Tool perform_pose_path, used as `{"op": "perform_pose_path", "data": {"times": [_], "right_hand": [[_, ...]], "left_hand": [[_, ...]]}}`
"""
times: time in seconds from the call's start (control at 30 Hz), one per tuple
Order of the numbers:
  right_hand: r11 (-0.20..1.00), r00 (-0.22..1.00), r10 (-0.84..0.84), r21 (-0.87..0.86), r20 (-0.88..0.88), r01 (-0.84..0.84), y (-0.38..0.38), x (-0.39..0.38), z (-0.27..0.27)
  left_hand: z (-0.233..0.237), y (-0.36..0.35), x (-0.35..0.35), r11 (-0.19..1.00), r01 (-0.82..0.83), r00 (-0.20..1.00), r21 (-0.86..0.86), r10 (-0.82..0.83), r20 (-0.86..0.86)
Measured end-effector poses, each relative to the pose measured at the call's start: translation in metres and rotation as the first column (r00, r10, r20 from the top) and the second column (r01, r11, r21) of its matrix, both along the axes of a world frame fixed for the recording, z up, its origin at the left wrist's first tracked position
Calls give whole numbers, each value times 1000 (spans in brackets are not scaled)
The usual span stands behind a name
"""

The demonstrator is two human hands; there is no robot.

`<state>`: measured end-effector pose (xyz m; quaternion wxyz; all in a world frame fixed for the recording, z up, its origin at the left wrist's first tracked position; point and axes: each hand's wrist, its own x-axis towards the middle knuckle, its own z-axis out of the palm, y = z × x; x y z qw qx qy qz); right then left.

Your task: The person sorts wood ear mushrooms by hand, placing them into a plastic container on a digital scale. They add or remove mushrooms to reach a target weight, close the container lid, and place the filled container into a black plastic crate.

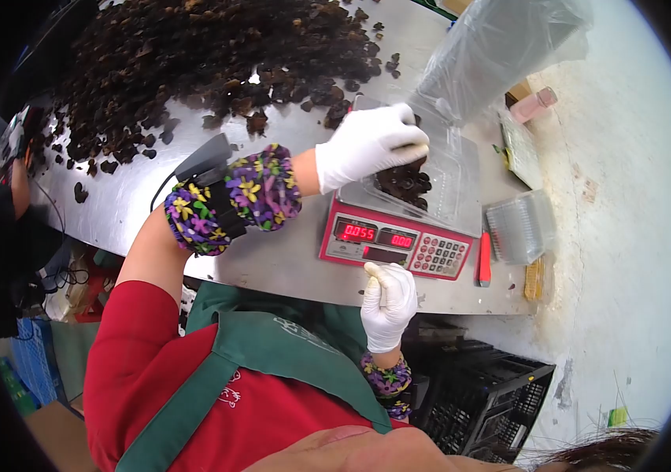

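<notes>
Clear box: it lay open on the scale plate, and dark pieces [404,186] were inside the clear box [447,182], which was near the wall side of the table.
Scale: it was red, with a keypad and lit red digits; the left window showed 0.055 and the middle one 0.00. The scale [335,250] stood flat near the table edge.
Left hand: in a white glove, the left hand [372,148] was over the box with its fingers bent down at the dark pieces; whether it was grasping one, I cannot tell.
Right hand: also gloved, the right hand [389,308] was in front of the scale, clenched with the fingers curled in, and no object was seen in it.
Surface: the metal table [272,263] was grey and shiny, and a wide heap [217,55] of the same dark pieces was spread on its far left part, with loose bits around.
Beside the scale: there were a red tool [484,259] and a group of clear containers [521,226]; a clear plastic bag [493,59] was beyond, and a pink bottle [534,105] was near the wall.
Room: a pale wall [626,181] was on the right, black crates [489,397] were below the table edge, and a co-worker's arm [20,189] was at the far left.
</notes>
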<state>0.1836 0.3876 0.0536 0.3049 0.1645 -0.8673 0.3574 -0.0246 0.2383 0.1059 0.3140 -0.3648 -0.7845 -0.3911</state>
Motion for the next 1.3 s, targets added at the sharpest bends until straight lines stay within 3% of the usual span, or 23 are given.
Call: {"op": "perform_pose_path", "data": {"times": [0.07,0.1,0.17,0.3,0.37,0.43,0.47,0.53,0.57,0.63,0.7,0.77,0.83,0.9,0.93,1.0,1.03,1.07,1.17,1.2,1.27,1.3], "right_hand": [[1000,1000,-7,4,-12,7,3,2,-1],[1000,1000,-15,8,-14,15,4,3,-1],[999,1000,-31,17,-3,31,8,7,-3],[999,999,-47,3,11,47,17,10,-10],[998,998,-54,-11,20,54,20,11,-11],[998,998,-63,-26,26,64,20,11,-13],[999,998,-39,-28,43,40,18,10,-16],[999,998,1,-37,60,1,9,8,-22],[998,996,49,-36,74,-47,2,7,-26],[987,985,154,-54,83,-150,-16,2,-35],[969,961,244,-4,131,-246,-34,1,-46],[953,945,298,6,136,-302,-52,-2,-52],[952,940,300,18,165,-307,-61,-5,-57],[950,937,303,25,172,-312,-67,-6,-61],[948,934,304,36,189,-316,-69,-5,-64],[942,923,309,63,229,-331,-73,-3,-72],[941,924,308,69,228,-330,-75,-2,-76],[944,932,292,93,217,-317,-77,-2,-79],[949,937,271,100,222,-298,-79,-4,-83],[954,938,261,86,229,-286,-81,-3,-80],[959,941,248,75,229,-272,-83,-3,-80],[961,941,251,62,228,-271,-83,-3,-80]], "left_hand": [[-3,22,0,993,34,999,-116,-34,6],[-8,28,0,979,85,993,-185,-68,100],[-4,27,-1,928,203,979,-312,-193,62],[9,-2,18,947,301,954,-113,-300,23],[13,-38,33,983,178,978,-45,-171,119],[-23,-79,38,996,80,955,-41,-64,290],[-41,-91,42,995,83,955,-48,-65,289],[-78,-110,53,943,-7,951,-332,109,288],[-88,-116,57,903,-20,975,-430,112,190],[-94,-121,60,848,225,926,-481,-32,377],[-112,-118,62,809,199,959,-553,-46,278],[-134,-114,51,818,204,949,-538,-29,315],[-129,-121,43,852,157,968,-499,-33,250],[-128,-138,25,828,-108,983,-550,172,66],[-123,-150,17,806,-185,962,-562,266,65],[-125,-173,-9,695,-496,854,-520,499,-147],[-128,-186,-27,638,-558,790,-531,603,-105],[-121,-197,-39,681,-618,765,-394,636,-100],[-116,-217,-72,447,-801,533,-398,836,-134],[-117,-221,-80,450,-799,534,-399,836,-126],[-115,-222,-89,600,-571,594,-561,773,223],[-118,-219,-88,621,-521,671,-586,722,168]]}}
